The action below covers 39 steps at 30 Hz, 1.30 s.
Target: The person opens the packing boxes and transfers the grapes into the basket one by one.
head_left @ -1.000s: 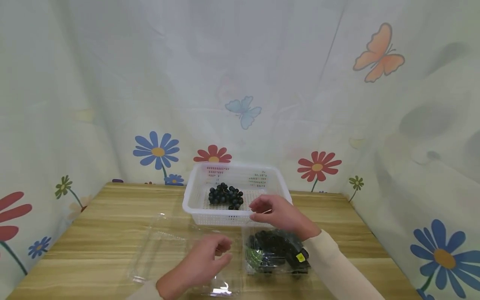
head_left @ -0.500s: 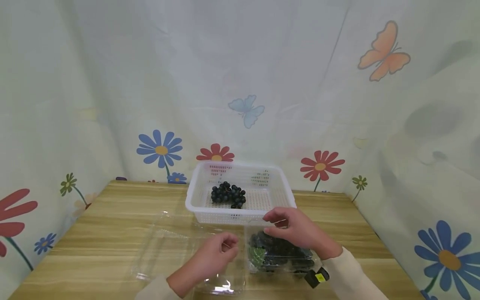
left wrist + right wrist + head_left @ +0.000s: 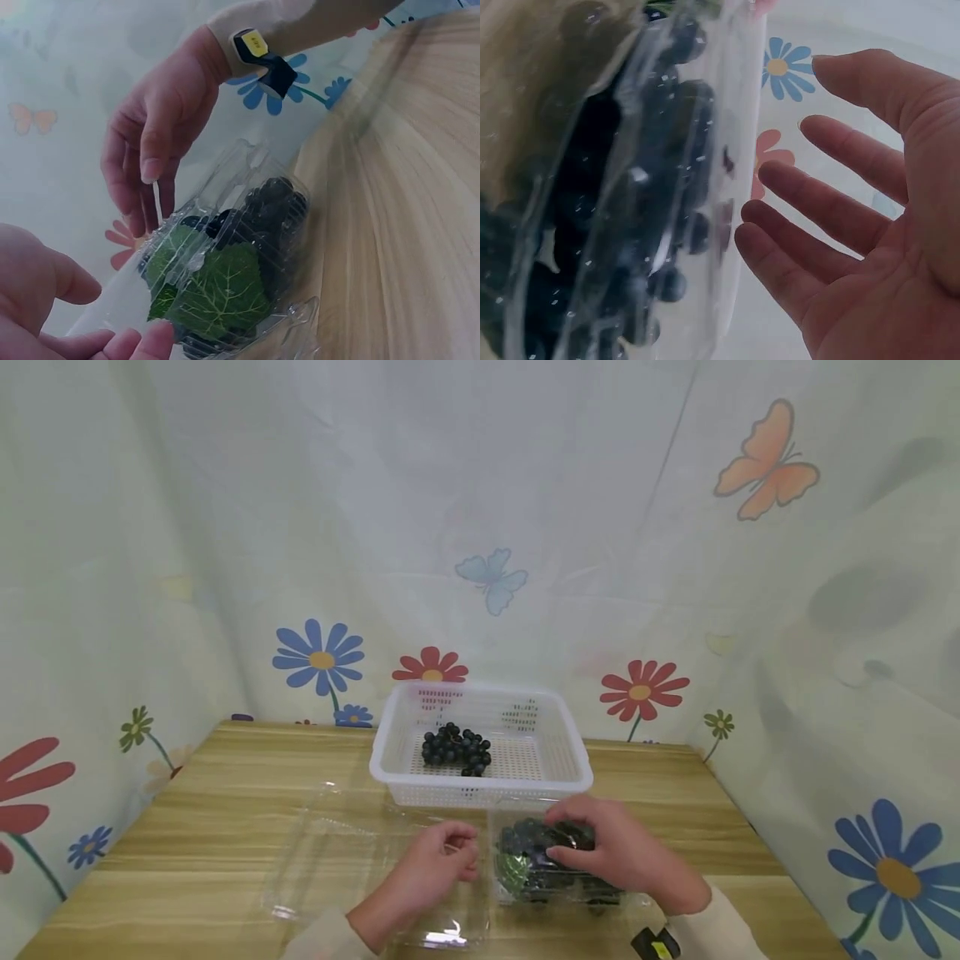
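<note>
A clear plastic box (image 3: 555, 889) of dark grapes, with a green leaf (image 3: 225, 289) inside, sits on the wooden table. My right hand (image 3: 611, 852) hovers over its lid, fingers spread and holding nothing. In the right wrist view the grapes (image 3: 682, 172) show through the plastic, left of the fingertips (image 3: 754, 236). My left hand (image 3: 435, 864) is beside that box, loosely bent and with nothing in it, above an open clear plastic container (image 3: 330, 860). The left wrist view shows its thumb (image 3: 75, 281) apart from the fingers.
A white perforated basket (image 3: 427, 792) stands behind the box, with a bunch of dark grapes (image 3: 453, 750) inside. Behind the wooden table (image 3: 225, 802) hangs a flower-printed curtain (image 3: 360, 527). A black tracker with a yellow tag (image 3: 660, 947) is on the right wrist.
My right hand has come down and toward the right, from the basket's front edge to over the grape box. The left hand has hardly moved, and the view has shifted slightly.
</note>
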Each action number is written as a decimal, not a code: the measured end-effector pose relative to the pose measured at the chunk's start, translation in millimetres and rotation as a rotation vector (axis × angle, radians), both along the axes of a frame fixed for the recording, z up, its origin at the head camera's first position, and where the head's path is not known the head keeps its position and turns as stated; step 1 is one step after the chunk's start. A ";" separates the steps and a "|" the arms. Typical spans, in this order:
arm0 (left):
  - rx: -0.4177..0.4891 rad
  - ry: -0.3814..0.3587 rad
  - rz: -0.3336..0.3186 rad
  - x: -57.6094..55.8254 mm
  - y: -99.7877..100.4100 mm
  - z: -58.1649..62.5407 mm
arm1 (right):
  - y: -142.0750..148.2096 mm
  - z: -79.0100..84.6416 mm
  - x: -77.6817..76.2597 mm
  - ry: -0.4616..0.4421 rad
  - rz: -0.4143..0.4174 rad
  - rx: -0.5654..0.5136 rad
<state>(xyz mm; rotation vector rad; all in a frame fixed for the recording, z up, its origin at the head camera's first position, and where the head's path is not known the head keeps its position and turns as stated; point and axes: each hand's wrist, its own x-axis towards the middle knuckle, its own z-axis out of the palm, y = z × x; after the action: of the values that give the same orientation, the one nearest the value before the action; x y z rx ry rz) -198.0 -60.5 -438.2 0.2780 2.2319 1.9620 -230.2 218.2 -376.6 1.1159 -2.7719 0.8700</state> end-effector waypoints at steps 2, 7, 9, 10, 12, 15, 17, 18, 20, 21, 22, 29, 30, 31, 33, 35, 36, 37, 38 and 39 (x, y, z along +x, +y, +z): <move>0.018 -0.007 0.010 -0.6 1.6 -1.6 | 2.4 -3.2 1.7 0.039 0.013 0.013; 0.047 -0.023 0.030 -1.0 5.5 -4.1 | 7.5 -5.5 9.2 0.087 0.019 0.103; 0.067 -0.034 0.033 -2.1 6.7 -5.9 | 8.9 -5.6 12.9 0.083 0.011 0.145; 0.080 -0.042 0.030 -2.6 7.5 -7.2 | 9.8 -5.8 14.2 0.080 0.007 0.159; 0.107 -0.054 0.022 -3.6 9.2 -9.6 | 11.8 -6.6 16.7 0.079 0.006 0.178; 0.146 -0.076 0.005 -4.7 11.3 -12.6 | 15.7 -7.8 19.4 0.083 -0.005 0.202; 0.164 -0.087 0.001 -5.9 12.4 -13.9 | 17.8 -8.7 20.2 0.097 -0.002 0.211; 0.171 -0.096 0.001 -6.6 13.1 -14.6 | 19.1 -9.3 20.5 0.096 -0.006 0.215; 0.182 -0.112 0.000 -7.8 14.1 -15.5 | 20.8 -10.1 21.1 0.091 -0.013 0.227; 0.185 -0.121 -0.001 -8.5 14.5 -15.9 | 21.2 -10.5 21.3 0.089 -0.016 0.235; 0.189 -0.130 -0.003 -9.2 14.7 -16.5 | 21.3 -10.8 21.4 0.084 -0.020 0.241; 0.213 -0.172 -0.028 -11.4 15.1 -18.9 | 19.0 -11.8 19.1 0.046 -0.060 0.287; 0.219 -0.177 -0.032 -11.3 15.2 -18.6 | 18.6 -11.9 18.6 0.043 -0.063 0.289; 0.224 -0.181 -0.035 -11.3 15.3 -18.2 | 18.4 -11.9 18.4 0.043 -0.066 0.293; 0.231 -0.189 -0.043 -11.0 15.5 -17.2 | 18.2 -12.1 18.2 0.047 -0.067 0.297; 0.234 -0.191 -0.048 -10.9 15.0 -16.4 | 18.3 -12.6 18.7 0.058 -0.064 0.297; 0.236 -0.196 -0.049 -10.5 14.9 -15.8 | 18.4 -12.8 19.0 0.061 -0.063 0.296; 0.238 -0.198 -0.051 -10.5 14.5 -15.8 | 18.5 -13.0 19.3 0.065 -0.062 0.295; 0.242 -0.201 -0.053 -10.2 14.2 -15.5 | 18.5 -13.2 19.5 0.067 -0.061 0.294; 0.245 -0.203 -0.054 -10.1 13.8 -15.6 | 18.5 -13.2 19.6 0.068 -0.061 0.294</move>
<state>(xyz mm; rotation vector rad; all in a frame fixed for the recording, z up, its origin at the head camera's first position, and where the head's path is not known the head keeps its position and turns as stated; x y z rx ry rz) -208.1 -46.7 -453.8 0.1576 1.8445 2.1299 -210.5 236.7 -389.8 1.0635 -2.9252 0.4186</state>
